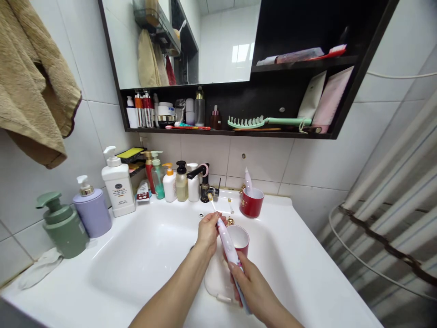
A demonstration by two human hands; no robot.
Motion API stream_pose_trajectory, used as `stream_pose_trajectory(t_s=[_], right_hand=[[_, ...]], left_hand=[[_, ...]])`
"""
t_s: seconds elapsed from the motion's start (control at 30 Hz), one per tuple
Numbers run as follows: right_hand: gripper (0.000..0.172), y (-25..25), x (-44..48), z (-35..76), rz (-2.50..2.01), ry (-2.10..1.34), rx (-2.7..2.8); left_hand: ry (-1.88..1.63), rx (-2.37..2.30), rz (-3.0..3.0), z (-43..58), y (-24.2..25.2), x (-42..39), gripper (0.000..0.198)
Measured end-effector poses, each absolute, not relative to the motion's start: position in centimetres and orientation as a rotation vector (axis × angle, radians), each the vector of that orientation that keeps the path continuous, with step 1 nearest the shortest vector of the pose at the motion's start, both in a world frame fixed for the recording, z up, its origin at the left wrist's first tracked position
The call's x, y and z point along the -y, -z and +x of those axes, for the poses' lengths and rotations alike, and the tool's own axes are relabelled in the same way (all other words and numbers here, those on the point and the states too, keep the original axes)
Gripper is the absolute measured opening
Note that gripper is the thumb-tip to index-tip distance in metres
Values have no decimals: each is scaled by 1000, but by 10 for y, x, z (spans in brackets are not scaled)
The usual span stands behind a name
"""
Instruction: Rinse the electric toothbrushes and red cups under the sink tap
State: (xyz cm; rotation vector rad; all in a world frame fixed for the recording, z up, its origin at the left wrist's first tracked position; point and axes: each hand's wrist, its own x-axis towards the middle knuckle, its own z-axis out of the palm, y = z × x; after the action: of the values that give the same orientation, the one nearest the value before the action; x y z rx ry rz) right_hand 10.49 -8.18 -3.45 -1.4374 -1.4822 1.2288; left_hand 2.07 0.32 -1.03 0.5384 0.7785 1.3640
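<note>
Over the sink, my right hand (251,279) is wrapped round the pale pink handle of an electric toothbrush (228,241), which slants up and away from me. The fingers of my left hand (209,231) are closed on the toothbrush's upper end, where the head joins the handle. Its bristles point towards the tap. A red cup with a white inside (243,240) is partly hidden behind the toothbrush. Beneath my hands lies a whitish translucent case (216,278), partly covered by my arms. Another brush head (231,206) rests on the ledge beside the tap.
A second red cup (251,206) holds another pale pink handle (248,180). A black tap (204,182) stands behind the white sink (136,259). Several pump bottles (118,187) line the left and back edge. A dark shelf (218,131) with a mirror hangs above; a corrugated hose-like sheet (392,214) is at right.
</note>
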Motion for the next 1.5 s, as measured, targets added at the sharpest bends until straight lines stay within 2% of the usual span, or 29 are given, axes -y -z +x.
stream_pose_trajectory(t_s=[0.07, 0.2, 0.33, 0.47, 0.83, 1.07, 1.27, 1.5], right_hand=[[27, 33, 83, 102, -1410, -1368, 1418], [22, 33, 83, 101, -1454, -1190, 1492], [22, 32, 84, 102, -1435, -1388, 1416], [18, 32, 85, 101, -1485, -1249, 1474], [22, 29, 87, 101, -1430, -1455, 1357], [18, 34, 90, 100, -1448, -1510, 1355], [26, 35, 89, 98, -1359, -1481, 1284], [33, 36, 86, 106, -1287, -1439, 1258]], left_hand=[[-1367, -782, 514, 21, 11, -3, 5], [-1385, -798, 487, 22, 12, -3, 5], [-1390, -807, 457, 22, 12, -3, 5], [-1406, -802, 465, 21, 13, -5, 4], [-1376, -870, 458, 21, 19, -9, 6], [-1371, -904, 494, 15, 22, -17, 7], [-1170, -1071, 675, 16, 32, -40, 8], [-1099, -1246, 855, 50, 41, -103, 24]])
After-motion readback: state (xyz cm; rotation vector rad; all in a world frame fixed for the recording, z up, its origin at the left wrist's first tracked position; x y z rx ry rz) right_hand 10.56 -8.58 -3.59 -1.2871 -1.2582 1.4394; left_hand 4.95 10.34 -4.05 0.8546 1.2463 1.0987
